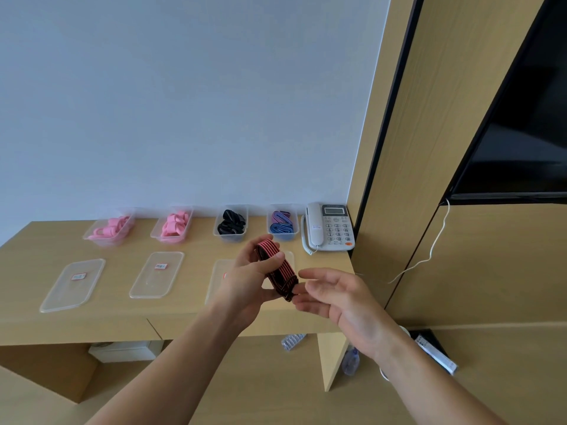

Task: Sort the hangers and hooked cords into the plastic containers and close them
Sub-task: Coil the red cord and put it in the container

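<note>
Four containers [230, 239] stand open along the back of the counter [190, 305], their lids [156, 274] lying in front. Sorting is under way. The left hand [245, 280] grips a folded red-and-black hooked cord [277, 268] in the air above the counter, thumb across it. The right hand [334, 294], fingers loosely spread, touches the cord's lower end. The next move probably calls for tidying that end and carrying the bundle to the rightmost container [269, 210], which holds blue and purple cords. Lids come after.

Four containers [108, 240], at least three lids [73, 283], one striped cord [277, 268], one telephone [333, 228], two hands [245, 280] [340, 292].
</note>
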A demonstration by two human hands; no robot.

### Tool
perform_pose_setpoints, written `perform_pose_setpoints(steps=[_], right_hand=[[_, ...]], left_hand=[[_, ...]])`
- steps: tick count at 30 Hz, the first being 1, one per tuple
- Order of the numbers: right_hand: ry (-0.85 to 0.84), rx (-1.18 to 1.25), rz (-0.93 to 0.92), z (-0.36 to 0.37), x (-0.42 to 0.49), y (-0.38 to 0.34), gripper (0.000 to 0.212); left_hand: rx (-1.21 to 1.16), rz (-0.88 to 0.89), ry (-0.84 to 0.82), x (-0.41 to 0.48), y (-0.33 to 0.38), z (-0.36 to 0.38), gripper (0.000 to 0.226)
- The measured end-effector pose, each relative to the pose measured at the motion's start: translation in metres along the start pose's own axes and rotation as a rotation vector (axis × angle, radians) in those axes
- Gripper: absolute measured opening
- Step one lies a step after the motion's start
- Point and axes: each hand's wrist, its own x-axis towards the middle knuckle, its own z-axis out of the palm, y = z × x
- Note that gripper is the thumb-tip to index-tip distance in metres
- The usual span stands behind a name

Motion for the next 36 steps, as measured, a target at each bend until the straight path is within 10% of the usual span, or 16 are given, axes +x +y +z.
perform_pose_setpoints(steps=[10,17,30,36], right_hand=[[0.380,-0.634,-0.285,0.015,0.012,0.029,0.015],[0.430,-0.639,-0.262,0.024,0.023,0.037,0.020],[0.395,0.174,-0.003,0.059,0.059,0.049,0.023],[0.537,-0.535,-0.019,0.080,0.089,0.065,0.018]], left_hand=[[0.010,-0.155,-0.033,-0.003,-0.014,0.000,0.029],[-0.011,-0.318,-0.007,0.003,-0.020,-0.016,0.046],[-0.480,-0.173,0.138,0.041,0.005,-0.076,0.045],[-0.464,-0.179,0.026,0.047,0.021,-0.090,0.061]])
